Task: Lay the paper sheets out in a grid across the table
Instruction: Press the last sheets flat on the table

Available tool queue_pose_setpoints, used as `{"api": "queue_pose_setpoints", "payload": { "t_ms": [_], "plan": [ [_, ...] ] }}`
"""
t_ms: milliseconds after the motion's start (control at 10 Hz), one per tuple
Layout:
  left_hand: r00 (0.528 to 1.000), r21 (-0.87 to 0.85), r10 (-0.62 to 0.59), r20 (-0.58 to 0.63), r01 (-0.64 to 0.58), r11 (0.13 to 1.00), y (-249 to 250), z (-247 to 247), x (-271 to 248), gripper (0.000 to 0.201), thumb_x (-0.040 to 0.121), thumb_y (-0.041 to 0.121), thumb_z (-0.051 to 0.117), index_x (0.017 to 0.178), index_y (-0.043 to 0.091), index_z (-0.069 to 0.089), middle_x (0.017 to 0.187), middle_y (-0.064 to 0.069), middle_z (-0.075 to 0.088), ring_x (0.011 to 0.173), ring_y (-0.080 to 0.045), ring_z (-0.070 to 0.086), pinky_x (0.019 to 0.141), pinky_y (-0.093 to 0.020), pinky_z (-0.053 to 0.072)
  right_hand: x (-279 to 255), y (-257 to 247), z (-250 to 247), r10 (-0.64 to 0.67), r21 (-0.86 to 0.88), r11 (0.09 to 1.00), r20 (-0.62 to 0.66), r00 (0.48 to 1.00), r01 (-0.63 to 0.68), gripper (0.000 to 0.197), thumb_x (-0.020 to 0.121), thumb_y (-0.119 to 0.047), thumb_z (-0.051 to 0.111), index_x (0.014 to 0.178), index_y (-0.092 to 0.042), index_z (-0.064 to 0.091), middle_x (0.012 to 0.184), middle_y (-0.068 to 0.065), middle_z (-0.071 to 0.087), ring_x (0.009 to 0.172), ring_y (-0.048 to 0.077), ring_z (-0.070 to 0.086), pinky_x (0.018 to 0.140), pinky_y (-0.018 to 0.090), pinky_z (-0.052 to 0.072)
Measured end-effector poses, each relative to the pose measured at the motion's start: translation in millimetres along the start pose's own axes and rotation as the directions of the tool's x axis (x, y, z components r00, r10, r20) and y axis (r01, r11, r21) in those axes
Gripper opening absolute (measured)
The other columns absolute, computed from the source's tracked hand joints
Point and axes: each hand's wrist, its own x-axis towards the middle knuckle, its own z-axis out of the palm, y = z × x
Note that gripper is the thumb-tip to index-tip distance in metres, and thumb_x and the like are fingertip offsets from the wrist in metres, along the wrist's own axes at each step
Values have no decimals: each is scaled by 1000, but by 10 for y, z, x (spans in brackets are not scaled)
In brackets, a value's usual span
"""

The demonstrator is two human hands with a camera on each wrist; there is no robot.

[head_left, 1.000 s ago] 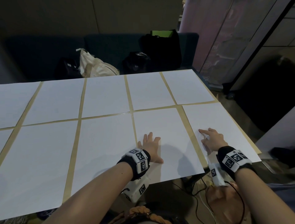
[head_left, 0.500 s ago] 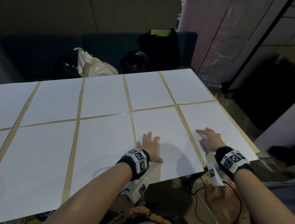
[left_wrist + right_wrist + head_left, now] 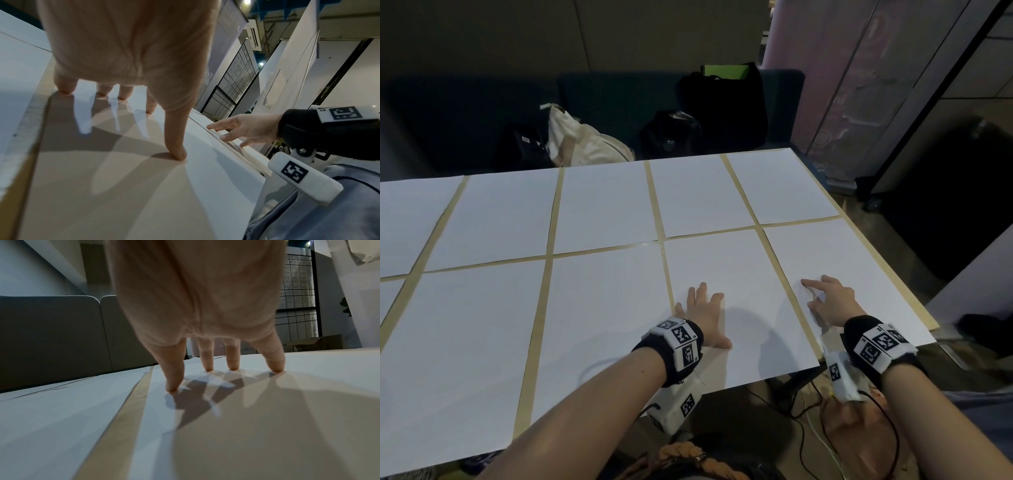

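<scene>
Several white paper sheets lie in two rows on the tan table [image 3: 763, 222], narrow strips of tabletop showing between them. My left hand [image 3: 703, 313] lies flat with spread fingers on the near-row sheet [image 3: 726, 274] second from the right. My right hand [image 3: 828, 298] presses straight fingertips [image 3: 233, 368] onto the near-right sheet [image 3: 859, 270], close to its left edge. In the left wrist view my left hand's fingertips [image 3: 179, 155] press the paper, and my right hand [image 3: 242, 129] shows beyond. Neither hand grips anything.
A dark sofa [image 3: 602, 113] stands behind the table with a cream cloth bag [image 3: 582, 140] and black bags [image 3: 722, 102] on it. The table's right edge [image 3: 914, 294] drops to the floor. Cables [image 3: 808, 411] hang below the near edge.
The near-right sheet has slid left under my right hand, narrowing its gap to the neighbouring sheet. My left hand stays pressed in place.
</scene>
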Motion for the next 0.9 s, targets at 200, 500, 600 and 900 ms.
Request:
{"api": "queue_pose_setpoints", "payload": {
  "t_ms": [200,500,600,900],
  "plan": [
    [1000,2,8,-1,-8,1000,8,-2,0,93,77,36,70,149,22,12,159,-9,-13,146,-28,-15,116,-52,2,0,3,-13,8,3,1000,4,1000,-8,46,93,-19,50,136,-36,44,156,2,23,140,32,21,114,49,23],
    [1000,-7,8,9,-8,1000,53,8,4,93,78,34,69,149,21,10,159,-9,-14,146,-29,-15,116,-51,0,-13,12,-13,-5,6,1000,-3,1000,5,46,92,-17,51,133,-36,47,156,3,24,140,30,23,115,47,21],
    [1000,-8,6,7,-6,1000,49,7,6,94,78,34,70,149,21,10,159,-9,-14,146,-29,-15,116,-51,0,-19,-2,-21,2,7,1000,1,1000,-2,46,93,-16,50,135,-35,45,156,3,23,140,32,22,115,49,22],
    [1000,-9,-3,9,3,1000,48,7,11,93,78,33,69,149,21,10,159,-9,-15,146,-30,-15,117,-52,0,-55,14,-68,18,37,999,-6,1000,-17,45,94,-13,48,134,-34,47,156,1,23,139,31,21,113,47,24]
  ]
}}
